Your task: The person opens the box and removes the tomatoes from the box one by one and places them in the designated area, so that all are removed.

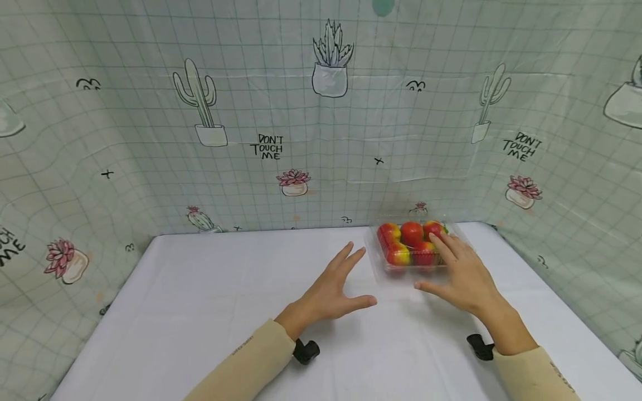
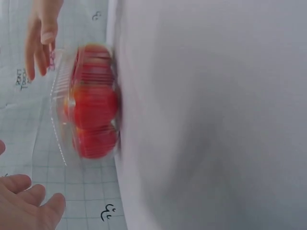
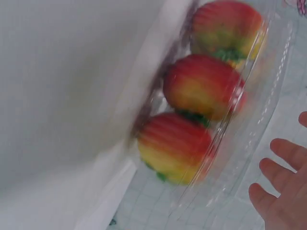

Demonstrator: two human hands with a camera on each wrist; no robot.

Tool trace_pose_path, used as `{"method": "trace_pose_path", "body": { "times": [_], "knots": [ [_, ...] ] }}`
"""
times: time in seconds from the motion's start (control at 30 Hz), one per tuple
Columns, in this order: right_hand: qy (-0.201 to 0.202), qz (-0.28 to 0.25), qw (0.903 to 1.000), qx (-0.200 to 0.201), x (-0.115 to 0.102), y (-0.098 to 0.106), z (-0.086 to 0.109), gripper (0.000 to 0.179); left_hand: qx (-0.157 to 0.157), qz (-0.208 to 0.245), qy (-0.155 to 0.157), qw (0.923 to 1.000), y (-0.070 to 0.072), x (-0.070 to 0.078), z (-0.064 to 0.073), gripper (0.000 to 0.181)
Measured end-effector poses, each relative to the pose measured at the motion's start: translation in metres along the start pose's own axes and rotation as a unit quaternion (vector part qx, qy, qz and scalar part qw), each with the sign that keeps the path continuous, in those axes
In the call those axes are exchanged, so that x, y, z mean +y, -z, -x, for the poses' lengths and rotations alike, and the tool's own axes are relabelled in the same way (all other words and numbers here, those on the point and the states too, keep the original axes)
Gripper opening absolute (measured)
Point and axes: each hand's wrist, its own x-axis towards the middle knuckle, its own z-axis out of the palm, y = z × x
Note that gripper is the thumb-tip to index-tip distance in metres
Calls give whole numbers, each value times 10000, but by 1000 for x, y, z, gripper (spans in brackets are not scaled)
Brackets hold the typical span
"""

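Note:
A clear plastic box (image 1: 391, 268) of red and yellow fruit (image 1: 412, 234) stands at the back right of the table; several pieces show through its walls. My right hand (image 1: 463, 275) hovers over its near right corner, fingers spread and thumb apart; whether it touches the box I cannot tell. In the right wrist view the fingertips are beside the box's clear lid (image 3: 261, 134). To the left of the box my left hand (image 1: 331, 287) hangs in the air, fingers spread and holding nothing. The left wrist view shows the fruit (image 2: 96, 105) blurred.
A white cloth covers the table (image 1: 210, 312). Behind and at both sides hangs a curtain (image 1: 241, 100) printed with a grid and potted cacti. Black wrist cameras (image 1: 307, 352) are strapped under both sleeves.

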Motion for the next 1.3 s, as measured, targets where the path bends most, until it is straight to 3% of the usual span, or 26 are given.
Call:
{"method": "trace_pose_path", "body": {
  "times": [0.23, 0.67, 1.13, 1.3],
  "knots": [
    [-277, -107, 9995, -97, 16, 3, -1, 108, 102, 473, 296, 9984, -10, -1, -19, 89],
    [-656, -361, 9969, -220, 43, 6, -2, 104, 144, 879, 412, 9952, -29, -3, -50, 87],
    [-1447, -1004, 9796, -972, 62, 6, -3, 106, 184, 1176, 519, 9915, -50, 5, -79, 85],
    [-1496, -1042, 9777, -1038, 66, 5, -5, 107, 242, 1073, 553, 9924, -54, 4, -84, 85]
  ]
}}
